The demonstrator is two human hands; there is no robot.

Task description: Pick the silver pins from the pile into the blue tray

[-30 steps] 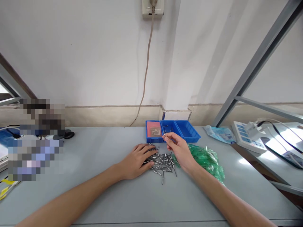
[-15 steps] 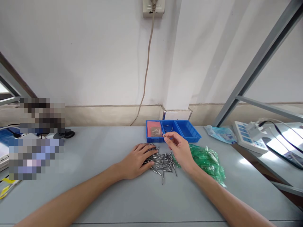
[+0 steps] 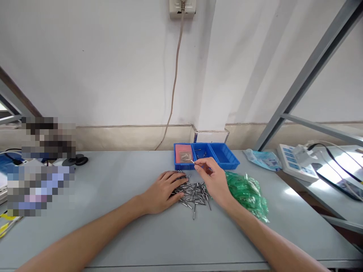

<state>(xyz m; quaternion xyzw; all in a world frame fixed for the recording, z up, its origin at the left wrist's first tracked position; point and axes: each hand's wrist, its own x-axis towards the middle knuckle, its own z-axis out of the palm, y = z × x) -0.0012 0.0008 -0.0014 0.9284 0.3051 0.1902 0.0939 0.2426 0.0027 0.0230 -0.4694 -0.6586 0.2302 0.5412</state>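
A pile of small silver blind rivets [image 3: 196, 192], with thin stems, lies on the grey table. My left hand [image 3: 166, 190] rests palm down over the pile's left side, fingers spread, covering part of it. Between the thumb and fingertips of my right hand [image 3: 214, 179] is a single rivet [image 3: 193, 161], held in front of a blue tray [image 3: 185, 166]. The tray has three compartments. A pink piece [image 3: 179, 149] and a small clear bag [image 3: 186, 156] lie in its left one, and a few rivets [image 3: 204, 154] in the middle one.
Crumpled green plastic [image 3: 246, 196] lies right of my right hand. Farther right are a blue-and-white packet [image 3: 263, 159] and a white power strip [image 3: 296, 164]. A cord [image 3: 176, 68] hangs down the wall. Black round objects [image 3: 81, 159] and cables are at the left.
My right hand has moved slightly left, and the rivet in its fingertips shows more clearly. My left hand stays on the pile. The whole view has shifted a little.
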